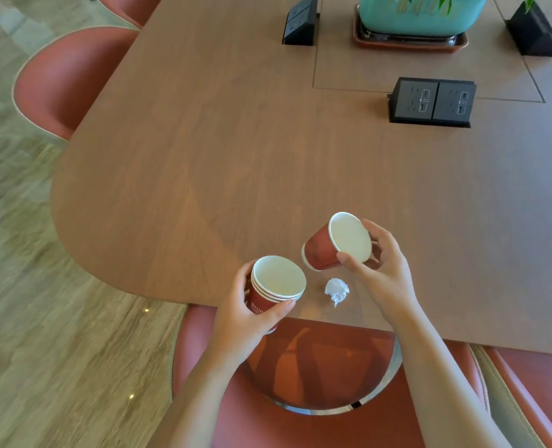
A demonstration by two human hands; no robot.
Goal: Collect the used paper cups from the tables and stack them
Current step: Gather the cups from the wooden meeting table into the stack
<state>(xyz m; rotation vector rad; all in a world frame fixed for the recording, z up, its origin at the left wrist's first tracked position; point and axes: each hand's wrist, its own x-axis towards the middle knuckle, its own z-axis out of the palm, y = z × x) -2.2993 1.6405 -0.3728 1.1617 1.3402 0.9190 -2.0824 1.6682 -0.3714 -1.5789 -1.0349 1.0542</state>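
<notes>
The step in hand looks like adding one more cup to the pile. The person's left hand curls round a stack of red paper cups, thumb on the near side and fingers on the far side, holding it upright just past the near edge of the wooden table. I count three white rims nested together.

The right hand pinches a single red paper cup at its rim, between thumb and fingers. It hangs above the tabletop just right of the stack, not touching it. The cup is tipped so that its white inside faces the person and its base points down and to the left.

As I judge it, the next move calls for righting the cup, bringing its base over the open mouth of the stack, and pressing it in squarely so that the rim isn't crushed.

Both insides look pale and empty. The cup walls seem unbent.

A crumpled white tissue lies on the table between the two hands, near the edge.
</notes>
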